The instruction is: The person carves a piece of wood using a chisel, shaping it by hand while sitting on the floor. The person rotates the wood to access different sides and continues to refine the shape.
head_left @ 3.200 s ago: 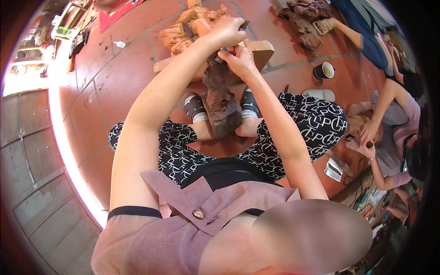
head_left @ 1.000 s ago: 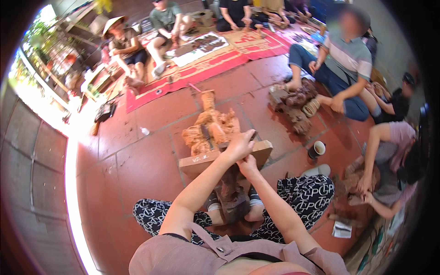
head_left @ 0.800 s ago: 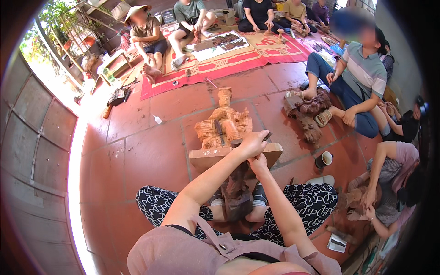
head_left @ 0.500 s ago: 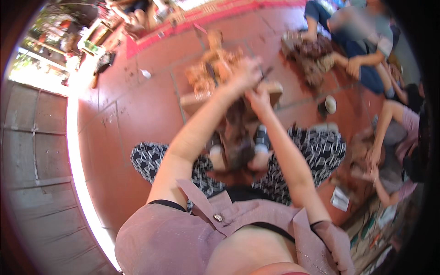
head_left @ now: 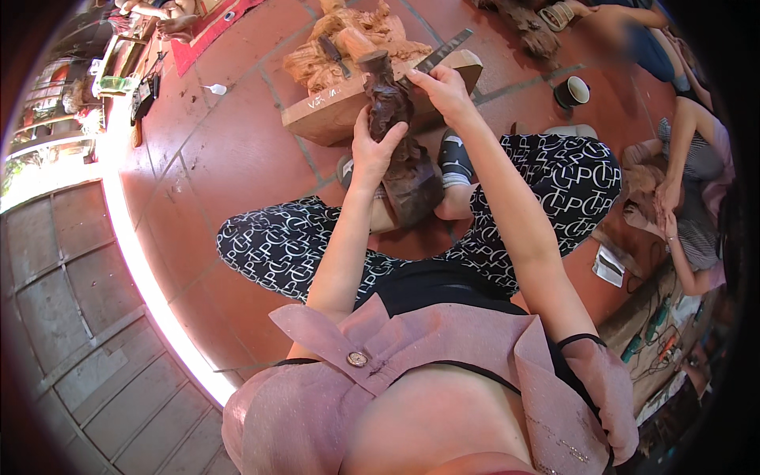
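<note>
A dark brown carved wooden figure (head_left: 412, 178) stands tilted between my feet, its narrow top leaning away from me. My left hand (head_left: 375, 150) wraps round its upper part, thumb across the front. In my right hand (head_left: 445, 93), fingers and thumb pinch a flat, dark, narrow file-like strip (head_left: 447, 49) just right of the figure's top. The strip points up and to the right, over a thick pale wooden block (head_left: 332, 119). On or behind that block lies an orange-brown wood carving (head_left: 368, 43), with a small dark-handled tool (head_left: 334, 55) resting on it.
A dark cup with a pale inside (head_left: 575, 93) stands on the red tiles at right. Co-workers sit farther right, near a dark wood piece (head_left: 526, 32). A white packet (head_left: 609, 265) and several tools (head_left: 653, 328) lie lower right. A small white bottle (head_left: 215, 89) lies left.
My left hand has come back from beyond the block and now grips the dark figure. My right hand now holds the strip up at the figure's right. The view has shifted.
</note>
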Available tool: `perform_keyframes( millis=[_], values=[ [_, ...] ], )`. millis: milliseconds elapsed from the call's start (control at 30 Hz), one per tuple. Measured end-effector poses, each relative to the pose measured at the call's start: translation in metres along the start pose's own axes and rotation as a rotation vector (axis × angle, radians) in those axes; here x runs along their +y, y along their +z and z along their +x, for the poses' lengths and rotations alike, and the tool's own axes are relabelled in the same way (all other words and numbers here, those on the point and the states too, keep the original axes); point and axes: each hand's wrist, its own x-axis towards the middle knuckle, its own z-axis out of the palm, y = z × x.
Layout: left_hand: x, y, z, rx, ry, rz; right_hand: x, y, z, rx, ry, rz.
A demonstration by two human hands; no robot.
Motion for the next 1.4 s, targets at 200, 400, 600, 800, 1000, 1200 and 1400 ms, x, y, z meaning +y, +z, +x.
perform_keyframes(
  millis=[200, 400, 600, 800, 1000, 1200, 1400],
  values=[
    [-0.016, 0.007, 0.014, 0.016, 0.013, 0.08, 0.016, 0.01, 0.008, -0.118, -0.051, 0.0],
    [-0.041, 0.018, 0.01, 0.073, 0.084, -0.013, 0.017, 0.007, 0.015, -0.125, -0.044, -0.05],
    [-0.039, 0.019, 0.011, 0.035, 0.048, 0.007, -0.004, 0.011, 0.006, -0.113, -0.166, -0.227],
    [-0.04, 0.016, 0.008, 0.015, 0.041, 0.007, 0.006, 0.021, -0.003, -0.092, -0.066, 0.083],
    [-0.008, 0.03, 0.013, -0.057, 0.106, -0.156, -0.023, 0.015, -0.014, 0.046, -0.358, -0.244],
    [-0.037, 0.023, 0.007, 0.03, 0.078, -0.085, -0.023, 0.024, -0.018, 0.036, -0.341, -0.228],
    [-0.025, 0.019, 0.007, 0.025, 0.091, 0.023, -0.006, 0.026, -0.011, -0.002, -0.198, -0.079]
  ],
)
